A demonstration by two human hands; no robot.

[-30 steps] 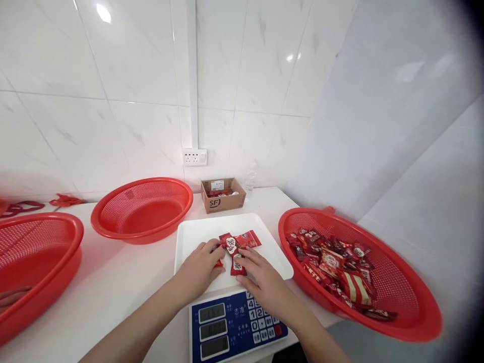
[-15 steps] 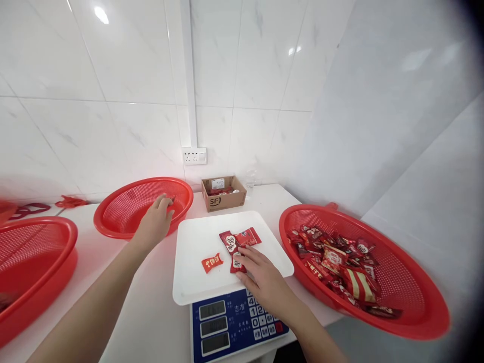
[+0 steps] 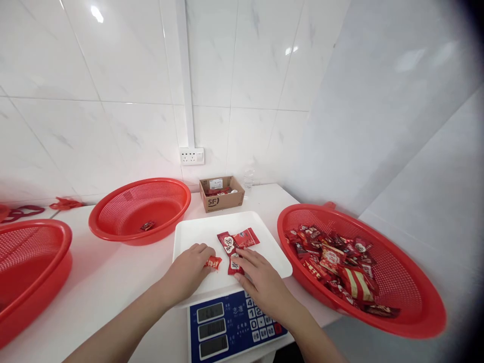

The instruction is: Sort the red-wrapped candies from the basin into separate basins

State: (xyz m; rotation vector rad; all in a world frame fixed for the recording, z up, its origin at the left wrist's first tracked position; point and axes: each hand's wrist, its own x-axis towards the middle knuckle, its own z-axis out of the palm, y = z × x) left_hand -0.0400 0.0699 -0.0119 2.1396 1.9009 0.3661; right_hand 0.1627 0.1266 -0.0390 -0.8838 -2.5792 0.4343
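Note:
On the white scale tray (image 3: pixel 212 295), my left hand (image 3: pixel 189 275) has its fingers and thumb closed around the left end of a small red wrapped candy (image 3: pixel 214 262). My right hand (image 3: pixel 262 280) is at the tray's right side, with thumb and fingertips on either side of a dark red candy packet (image 3: pixel 235 264). Above that packet lies another dark red one with a white heart (image 3: pixel 227 243). A brighter red packet (image 3: pixel 246 237) is at its right. A dark red wrapped candy (image 3: pixel 147 225) sits in the back left red basket (image 3: pixel 113 201).
A large red basket (image 3: pixel 412 282) with many wrapped candies stands at the right. Another red basket (image 3: pixel 41 237) is at the left edge. A cardboard box (image 3: pixel 225 201) with red packets stands behind the tray, beside a clear bottle (image 3: pixel 248 179). The scale's keypad (image 3: pixel 260 320) faces me.
My left hand has moved from the back left basket down to the tray and taken hold of the small red candy. A candy now lies in that basket. My right hand has stayed in place.

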